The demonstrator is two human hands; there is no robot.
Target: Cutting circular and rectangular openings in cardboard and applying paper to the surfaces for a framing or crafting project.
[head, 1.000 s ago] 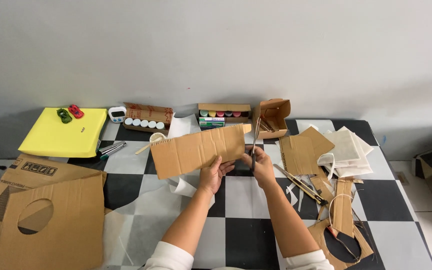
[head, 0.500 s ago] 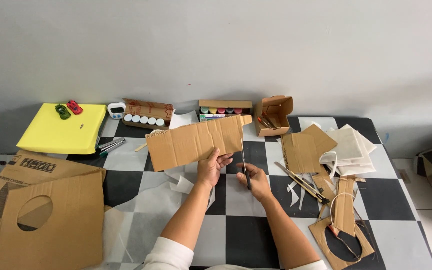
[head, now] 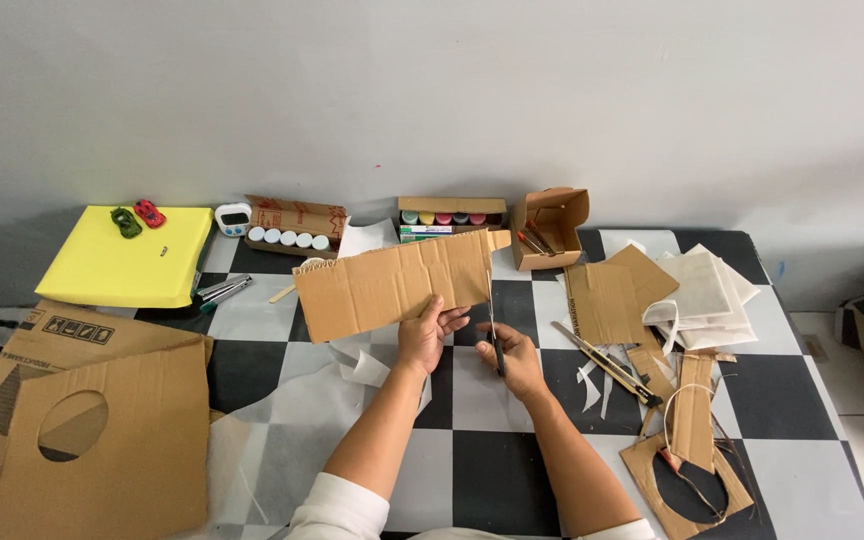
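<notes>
Far left: big cardboard sheet with a round hole point(head: 102, 450) lying flat, overlapping another flat carton under it. Behind it a yellow board point(head: 127, 262) with two toy cars point(head: 137, 217) on top, one green, one red. Just beside it a small white timer point(head: 233, 218), then an open cardboard tray of paint pots point(head: 292, 228), white lids in a row along its front edge. Grey tools point(head: 222, 290) lie on the checkered table point(head: 482, 470) in front of the tray.

Centre: left hand point(head: 430, 332) pinches the lower edge of a long cardboard strip point(head: 397, 282), held up off the table, tilted, right end higher. Right hand point(head: 514, 358) is closed around scissors point(head: 493, 325), blades pointing up and meeting the strip's right end; can't tell if blades are open. White paper scraps point(head: 367, 365) lie under the hands.

Behind the strip: second open box of paint pots point(head: 450, 217), mixed colours in a row. Next to it a small open carton point(head: 547, 228) tipped on its side, a few stick-like things inside, too small to identify.

Right: brown cardboard offcuts point(head: 607, 295), stack of white paper sheets point(head: 702, 290), utility knife point(head: 607, 362) lying diagonal. Near right corner a cardboard piece with a dark round cut-out point(head: 687, 480), string draped over it
</notes>
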